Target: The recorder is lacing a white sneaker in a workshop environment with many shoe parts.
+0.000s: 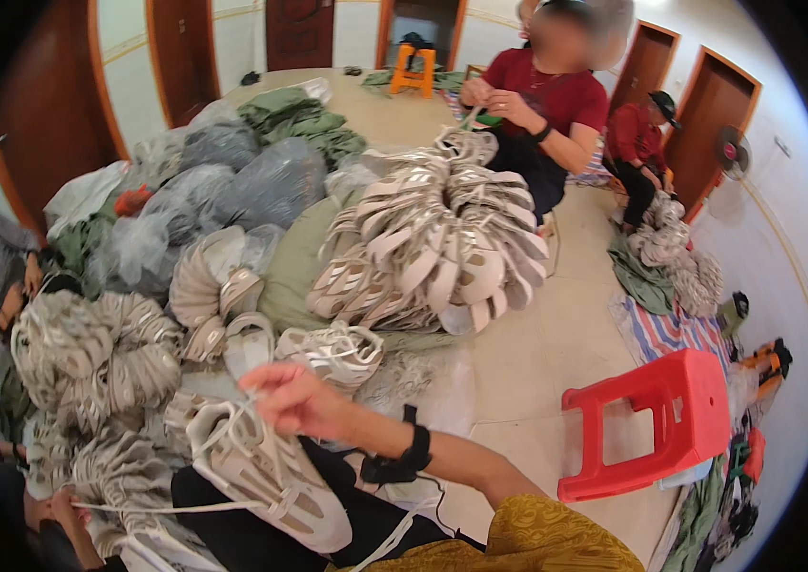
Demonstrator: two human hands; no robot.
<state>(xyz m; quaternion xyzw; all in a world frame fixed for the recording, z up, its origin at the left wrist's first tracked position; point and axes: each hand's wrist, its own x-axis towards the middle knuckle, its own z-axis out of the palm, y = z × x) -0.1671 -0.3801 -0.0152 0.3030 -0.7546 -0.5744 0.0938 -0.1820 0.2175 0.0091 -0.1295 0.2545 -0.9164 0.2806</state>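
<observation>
A beige-and-white shoe upper (275,477) rests on my dark-trousered lap, toe pointing toward me. Over its opening is my right hand (304,402), fingers pinched together on a pale shoelace (250,405) that runs down to the eyelets. A black strap (399,458) circles that wrist. Another stretch of the white lace (175,508) is drawn taut from the shoe toward the lower left. At its far end is my left hand (66,515), closed around the lace, partly dim near the picture's rim.
Piled shoe uppers (99,353) lie to my left, with a large ring of them (452,238) ahead on green cloth. Grey plastic bags (271,186) are heaped behind. A red stool (652,424) lies tipped at right. One person (547,95) works opposite; others sit left and far right.
</observation>
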